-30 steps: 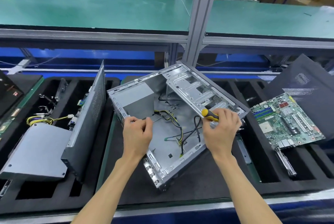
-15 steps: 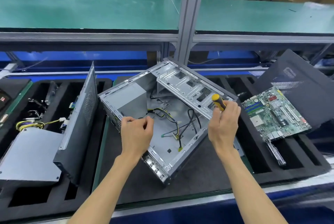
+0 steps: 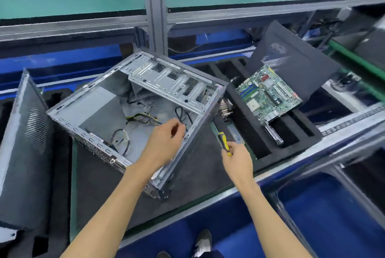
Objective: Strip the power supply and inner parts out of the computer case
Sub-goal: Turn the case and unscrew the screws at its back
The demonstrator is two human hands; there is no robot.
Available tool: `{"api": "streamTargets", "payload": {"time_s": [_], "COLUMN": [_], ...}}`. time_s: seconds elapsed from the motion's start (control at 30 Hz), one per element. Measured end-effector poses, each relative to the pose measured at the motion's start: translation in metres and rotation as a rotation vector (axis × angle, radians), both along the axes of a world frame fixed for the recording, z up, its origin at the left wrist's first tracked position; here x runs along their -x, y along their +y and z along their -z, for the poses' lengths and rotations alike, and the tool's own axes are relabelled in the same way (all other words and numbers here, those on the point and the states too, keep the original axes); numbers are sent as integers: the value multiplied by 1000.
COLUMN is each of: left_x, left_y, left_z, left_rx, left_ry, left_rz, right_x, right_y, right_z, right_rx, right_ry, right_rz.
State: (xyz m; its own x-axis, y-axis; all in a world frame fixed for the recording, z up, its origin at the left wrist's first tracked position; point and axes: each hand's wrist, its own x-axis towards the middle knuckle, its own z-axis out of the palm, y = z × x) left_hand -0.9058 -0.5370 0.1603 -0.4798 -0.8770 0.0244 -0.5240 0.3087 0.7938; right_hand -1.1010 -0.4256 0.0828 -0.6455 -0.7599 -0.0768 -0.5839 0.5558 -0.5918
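Case lies open side up on the dark foam mat of the table, skewed, near corner toward the person. Inside: one drive bracket across the far side and a loose tangle of cables, black and yellow; individual cables too tangled to count. No power supply visible in the case.

Left hand reaches over the near wall into the case, fingers curled close by the black cables at the floor; whether it actually pinches a cable, cannot tell. Right hand is outside the case on its right, closed round one yellow-and-black screwdriver, tip pointing away and up.

Judgement: step in hand is clearing leftover wiring, late in the strip-down. Next move likely calls for freeing the cable ends from their anchors, then lifting the bundle clear of the bracket edge.

Count: one case, one motherboard already out, lying in the foam tray to the right, resting against one dark side panel; a second dark panel stands at the left. Two hands, one tool.
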Motion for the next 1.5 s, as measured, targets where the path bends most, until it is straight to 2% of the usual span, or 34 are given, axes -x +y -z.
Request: {"api": "streamTargets", "payload": {"time_s": [0.1, 0.3, 0.57, 0.67, 0.77, 0.83, 0.93, 1.0, 1.1, 1.2, 1.33, 1.5], "left_x": [1, 2, 2, 0, -6, -15, -40, -65, -109, -135, -129, -111], "left_y": [-5, -3, -5, -5, -6, -9, -20, -29, -42, -44, -36, -29], "left_z": [1, 1, 6, 5, 2, -1, -6, -9, -9, -1, 11, 13], "left_rx": [-18, -44, -52, -42, -79, -16, 132, 243, 350, 288, 408, 439], "left_ry": [10, -21, -44, -23, 72, 59, 19, -1, -30, -135, -157, -118], "left_rz": [-2, 30, 50, 29, -23, -46, -128, -242, -377, -277, -300, -395], "right_x": [1, 10, 12, 8, -5, -22, -64, -99, -128, -128, -122, -105], "right_y": [11, 11, 12, 8, -8, -24, -43, -45, -47, -52, -55, -63], "right_z": [14, 21, 25, 13, -15, -39, -65, -69, -64, -59, -61, -65], "right_rx": [-93, -67, -159, -41, 164, 257, 255, 245, 316, 321, 324, 320], "right_ry": [-20, 4, 62, 72, -24, -209, -574, -685, -661, -659, -683, -687], "right_rz": [10, 68, 83, 101, 88, 83, 43, -8, 8, 24, -1, -56]}}
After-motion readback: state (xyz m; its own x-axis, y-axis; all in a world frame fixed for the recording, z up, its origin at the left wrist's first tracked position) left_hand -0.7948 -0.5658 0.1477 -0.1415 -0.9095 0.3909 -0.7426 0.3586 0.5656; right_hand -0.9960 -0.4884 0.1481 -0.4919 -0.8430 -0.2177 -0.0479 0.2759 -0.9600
